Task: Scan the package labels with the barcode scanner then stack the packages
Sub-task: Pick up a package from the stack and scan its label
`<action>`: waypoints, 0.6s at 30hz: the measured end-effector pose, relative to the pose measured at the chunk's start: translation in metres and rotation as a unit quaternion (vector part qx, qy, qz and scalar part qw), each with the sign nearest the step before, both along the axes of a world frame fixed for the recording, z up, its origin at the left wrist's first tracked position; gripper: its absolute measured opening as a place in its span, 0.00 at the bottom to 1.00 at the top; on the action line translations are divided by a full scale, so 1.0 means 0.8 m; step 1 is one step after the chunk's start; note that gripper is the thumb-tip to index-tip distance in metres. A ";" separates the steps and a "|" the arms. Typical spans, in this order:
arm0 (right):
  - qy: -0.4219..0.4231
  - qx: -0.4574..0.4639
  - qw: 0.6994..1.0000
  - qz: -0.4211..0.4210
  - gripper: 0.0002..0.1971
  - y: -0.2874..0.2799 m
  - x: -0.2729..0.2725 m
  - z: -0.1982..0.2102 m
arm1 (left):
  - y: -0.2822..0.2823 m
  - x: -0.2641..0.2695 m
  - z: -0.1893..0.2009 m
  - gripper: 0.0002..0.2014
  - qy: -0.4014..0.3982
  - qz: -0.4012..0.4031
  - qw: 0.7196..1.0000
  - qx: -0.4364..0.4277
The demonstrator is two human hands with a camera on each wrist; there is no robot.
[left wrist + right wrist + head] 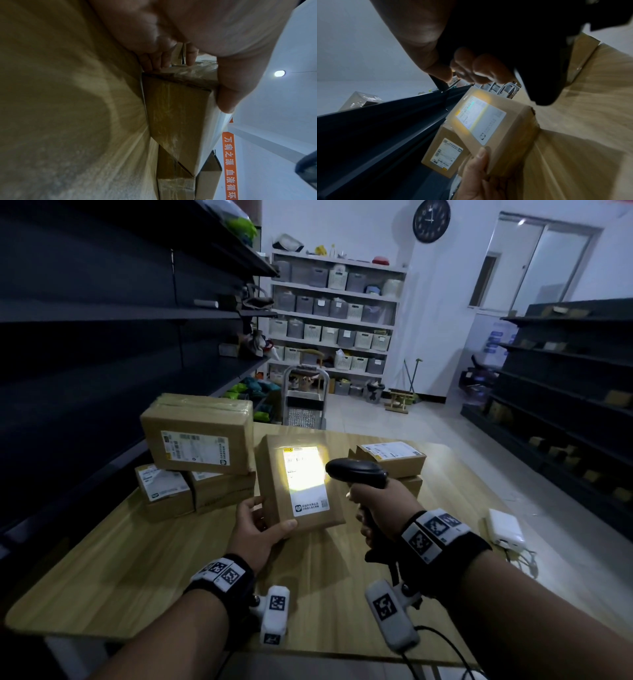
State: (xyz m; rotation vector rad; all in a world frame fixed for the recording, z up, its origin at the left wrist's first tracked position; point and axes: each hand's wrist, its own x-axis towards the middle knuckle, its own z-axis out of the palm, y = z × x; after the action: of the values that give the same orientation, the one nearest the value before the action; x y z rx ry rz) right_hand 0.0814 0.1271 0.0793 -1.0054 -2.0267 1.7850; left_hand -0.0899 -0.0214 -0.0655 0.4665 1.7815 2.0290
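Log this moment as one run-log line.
step: scanning | left hand: holds package tilted up | right hand: grips scanner | light: on label | stacking: pending

A stockroom: dark metal shelving (565, 392), white racks of labelled storage bins (334, 313), a hand cart (305, 395), taped labelled cartons (198, 433) on a wooden table (137, 559).

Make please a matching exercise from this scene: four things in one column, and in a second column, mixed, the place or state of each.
Things:
1. barcode scanner
2. lit package
3. large package
4. white adapter

Places or states:
A. lies on the table's right edge
B. tilted up, gripped by the left hand
C. on top of two other packages
D. gripped by the right hand, aimed at a label

Pairs: 1-D, 2-B, 3-C, 4-A
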 end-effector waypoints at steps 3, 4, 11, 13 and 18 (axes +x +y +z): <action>0.033 -0.003 0.999 0.004 0.04 -0.008 0.004 0.015 | 0.001 0.000 -0.001 0.39 -0.003 0.007 1.000 0.007; 0.036 -0.003 0.999 0.005 0.04 -0.010 0.005 0.018 | 0.001 -0.001 -0.002 0.39 -0.004 0.006 1.000 0.006; 0.025 -0.008 1.000 -0.016 0.06 -0.012 -0.001 0.013 | 0.002 0.000 -0.002 0.39 -0.004 0.011 1.000 0.010; 0.025 -0.017 0.999 -0.022 0.05 -0.008 0.000 0.008 | 0.002 0.001 -0.002 0.38 -0.001 0.011 1.000 0.008; -0.012 -0.018 0.999 -0.031 0.06 0.005 0.004 -0.001 | 0.002 0.000 -0.004 0.39 0.003 0.010 1.000 0.001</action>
State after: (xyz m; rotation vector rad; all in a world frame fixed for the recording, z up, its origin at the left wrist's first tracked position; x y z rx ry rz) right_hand 0.0844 0.1313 0.0786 -1.0918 -1.9624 1.7924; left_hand -0.0902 -0.0197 -0.0683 0.4571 1.7958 2.0443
